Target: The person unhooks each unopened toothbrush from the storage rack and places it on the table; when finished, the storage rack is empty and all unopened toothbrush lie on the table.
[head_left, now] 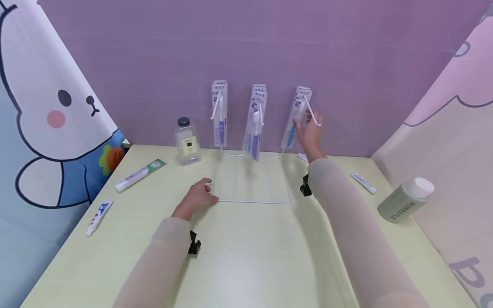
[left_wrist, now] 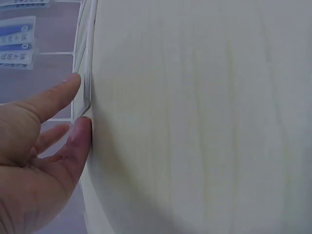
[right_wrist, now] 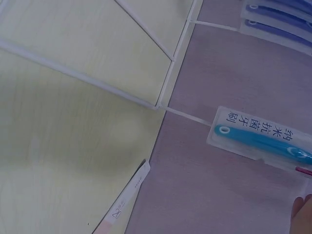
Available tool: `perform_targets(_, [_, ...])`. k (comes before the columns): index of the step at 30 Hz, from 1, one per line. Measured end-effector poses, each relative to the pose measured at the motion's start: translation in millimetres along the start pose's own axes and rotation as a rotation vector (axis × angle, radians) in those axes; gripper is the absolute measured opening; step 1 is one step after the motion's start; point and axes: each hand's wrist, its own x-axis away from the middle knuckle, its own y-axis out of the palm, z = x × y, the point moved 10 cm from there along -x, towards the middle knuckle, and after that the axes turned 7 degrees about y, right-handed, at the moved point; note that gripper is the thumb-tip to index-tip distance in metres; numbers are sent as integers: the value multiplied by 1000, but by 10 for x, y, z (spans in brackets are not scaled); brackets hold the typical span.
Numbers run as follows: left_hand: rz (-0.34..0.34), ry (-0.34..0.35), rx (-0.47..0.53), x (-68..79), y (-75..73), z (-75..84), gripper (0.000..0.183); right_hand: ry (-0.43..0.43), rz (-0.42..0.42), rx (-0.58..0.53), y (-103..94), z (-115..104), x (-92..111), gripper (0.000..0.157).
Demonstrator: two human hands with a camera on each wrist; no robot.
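A white wire rack [head_left: 254, 201] stands on the table against the purple backdrop, with packaged toothbrushes hanging from its three prongs. At its near left corner my left hand [head_left: 198, 196] rests, thumb and forefinger extended against the wire. My right hand [head_left: 312, 134] is raised to the right prong, thumb and fingers at the side of a packaged toothbrush [head_left: 290, 132] with a blue handle, pinching its edge. The right wrist view has this toothbrush [right_wrist: 263, 139] in its clear pack, and only a sliver of the hand. Purple-handled toothbrushes hang on the middle prong [head_left: 255, 141] and left prong [head_left: 221, 124].
A clear bottle with a black cap [head_left: 188, 145] stands left of the rack. Farther left lie a green-ended toothpaste tube [head_left: 139, 174] and a smaller tube [head_left: 99, 218]. On the right are a small white box [head_left: 363, 183] and a tilted grey-green bottle [head_left: 404, 201]. A thin carton [right_wrist: 124, 200] lies beside the rack.
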Motion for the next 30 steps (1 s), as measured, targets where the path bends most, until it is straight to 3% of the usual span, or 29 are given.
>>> perform_targets(8, [-10,46,-29,-24,34,49,58,-59,29,-38,-29,-54,0,37])
perform_targets(13, [-19,64,-17,-16,29,77,56,-90,-22,-122,-13,-107,-13,29])
perform_targets(20, [-27,65,-8,-37,53,90,56,-72,-91,-251,-110,-97,0,34])
perform_targets(25, [-20,72,-4,-33,42,89,53,-22,-151,-245,-216,-68,28,43])
perform_targets(30, [-19,82,-9,-45,29,70,52,-42,-150,-214,-431,-60,60,47])
